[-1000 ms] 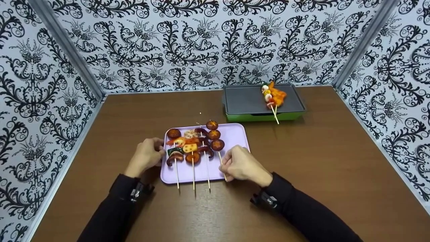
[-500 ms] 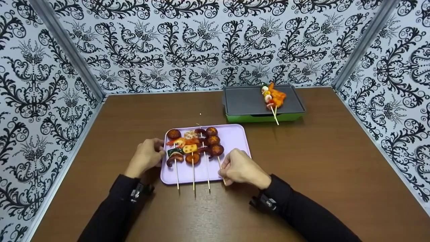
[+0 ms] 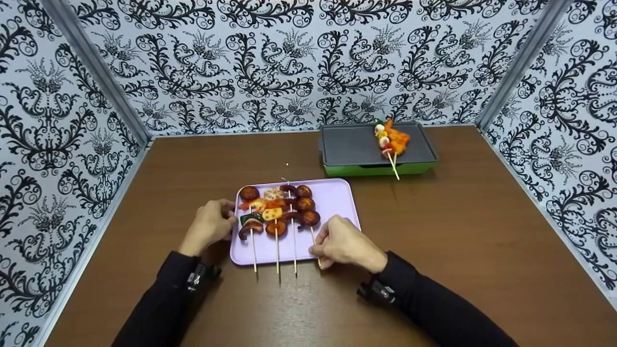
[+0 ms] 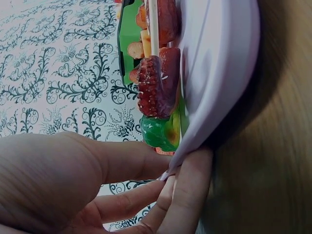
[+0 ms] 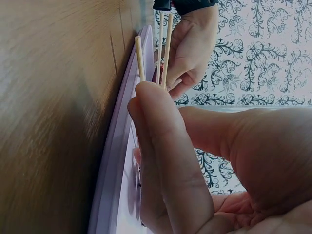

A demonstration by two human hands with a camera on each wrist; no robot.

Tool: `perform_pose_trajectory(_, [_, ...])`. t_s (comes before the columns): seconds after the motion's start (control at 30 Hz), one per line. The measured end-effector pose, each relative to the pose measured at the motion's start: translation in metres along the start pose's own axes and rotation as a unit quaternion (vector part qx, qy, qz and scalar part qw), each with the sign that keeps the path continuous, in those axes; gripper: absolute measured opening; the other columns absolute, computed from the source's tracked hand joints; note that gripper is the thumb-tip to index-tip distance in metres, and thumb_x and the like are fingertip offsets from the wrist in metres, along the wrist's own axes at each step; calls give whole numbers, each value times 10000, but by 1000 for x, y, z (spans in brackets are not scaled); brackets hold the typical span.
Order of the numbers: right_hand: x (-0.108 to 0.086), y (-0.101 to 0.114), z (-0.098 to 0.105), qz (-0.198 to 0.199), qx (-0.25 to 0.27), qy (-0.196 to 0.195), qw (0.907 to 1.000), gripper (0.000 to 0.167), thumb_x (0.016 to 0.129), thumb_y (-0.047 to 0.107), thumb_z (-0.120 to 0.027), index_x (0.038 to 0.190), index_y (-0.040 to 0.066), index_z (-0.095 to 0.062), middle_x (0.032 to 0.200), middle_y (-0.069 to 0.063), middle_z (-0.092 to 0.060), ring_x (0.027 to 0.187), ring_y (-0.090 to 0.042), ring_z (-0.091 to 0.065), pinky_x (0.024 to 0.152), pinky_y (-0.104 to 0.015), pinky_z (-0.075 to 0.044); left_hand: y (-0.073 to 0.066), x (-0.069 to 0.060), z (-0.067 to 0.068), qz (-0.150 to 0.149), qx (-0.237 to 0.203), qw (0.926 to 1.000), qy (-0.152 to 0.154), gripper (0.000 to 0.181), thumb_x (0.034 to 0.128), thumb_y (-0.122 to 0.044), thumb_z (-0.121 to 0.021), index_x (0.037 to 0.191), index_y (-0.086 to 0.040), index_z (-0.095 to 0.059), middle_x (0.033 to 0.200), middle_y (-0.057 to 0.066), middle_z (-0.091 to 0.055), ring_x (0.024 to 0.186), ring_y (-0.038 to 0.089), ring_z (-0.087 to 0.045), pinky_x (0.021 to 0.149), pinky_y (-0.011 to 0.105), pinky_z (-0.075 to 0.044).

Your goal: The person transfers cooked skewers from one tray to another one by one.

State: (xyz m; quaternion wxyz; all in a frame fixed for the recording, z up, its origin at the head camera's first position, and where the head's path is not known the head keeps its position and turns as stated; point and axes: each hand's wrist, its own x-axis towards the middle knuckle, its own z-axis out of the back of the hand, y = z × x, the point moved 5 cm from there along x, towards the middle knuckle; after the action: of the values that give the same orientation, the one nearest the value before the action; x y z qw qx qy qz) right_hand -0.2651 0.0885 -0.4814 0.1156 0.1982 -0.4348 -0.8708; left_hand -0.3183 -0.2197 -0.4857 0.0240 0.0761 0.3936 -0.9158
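My left hand [image 3: 209, 224] pinches the left rim of a lilac tray [image 3: 332, 193]; in the left wrist view the thumb lies over the rim [image 4: 214, 92] and fingers beneath it. Near the tray's right side, my right hand [image 3: 344, 243] pinches the stick of a mushroom skewer [image 3: 309, 218], whose round brown caps lie on the tray. Touching it on the left is a skewer of dark red octopus pieces [image 3: 290, 216]. Further left lie a skewer with a yellow piece [image 3: 272, 214] and one with a green piece [image 3: 251, 218]. In the right wrist view, my fingers [image 5: 170, 146] hide the held stick.
Behind the tray, to the right, stands a green grill [image 3: 381, 170] with a grey plate [image 3: 347, 142]. Two skewers lie on it, one with orange food [image 3: 399, 141] and one with mixed pieces [image 3: 383, 140]. Patterned walls [image 3: 299, 67] enclose the brown table [image 3: 458, 231].
My right hand has drawn the mushroom skewer toward me and slightly left, against the octopus skewer. That skewer's stick has shifted a little left. The left hand stays on the rim.
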Motion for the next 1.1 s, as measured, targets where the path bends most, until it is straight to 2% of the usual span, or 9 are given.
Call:
perform_pose_trajectory(0.37, [-3,3,2,135,-205,23,9997,186,886,231,-772,763,92,-763,625,-41,-729,519,-146,-723,550,-374,-646,2,1,1,48,-2,10000,64,445,945,-63,-600,1387,-18,-590,1116,192,-665,835,251,-727,620,312,-664])
perform_pose_trajectory(0.5, [-3,3,4,194,-262,-35,9995,187,888,241,-772,769,98,-756,617,-38,-730,515,-149,-722,517,-330,-631,1,0,2,-77,143,9998,-62,424,931,-73,-607,1352,-27,-622,1081,169,-689,830,224,-716,598,297,-655])
perform_pose_trajectory(0.63, [-2,4,6,242,-272,-110,9993,178,886,237,-773,769,109,-734,634,-41,-733,518,-155,-722,516,-341,-634,0,0,3,-179,310,9992,-181,414,918,-87,-612,1328,-36,-643,1042,140,-708,815,202,-708,585,274,-641])
perform_pose_trajectory(0.73, [-2,4,8,274,-267,-132,9992,174,889,236,-773,778,109,-730,660,-45,-735,525,-161,-720,523,-351,-639,1,0,3,-159,274,9994,-170,420,915,-83,-611,1331,-36,-641,1033,139,-704,796,204,-713,587,280,-643])
perform_pose_trajectory(0.93, [-3,7,13,399,-547,-276,9973,175,896,282,-774,806,139,-730,690,-26,-741,538,-166,-713,481,-283,-596,1,0,1,-107,81,9999,-63,422,925,-69,-606,1344,-24,-626,1042,165,-687,750,211,-723,583,307,-653])
perform_pose_trajectory(1.1, [-3,10,20,616,-899,-520,9927,191,876,333,-790,845,151,-742,696,39,-720,555,-94,-656,502,-263,-550,1,0,1,-100,-2,9999,-67,420,929,-62,-610,1347,-18,-620,1045,167,-678,784,216,-722,590,309,-657])
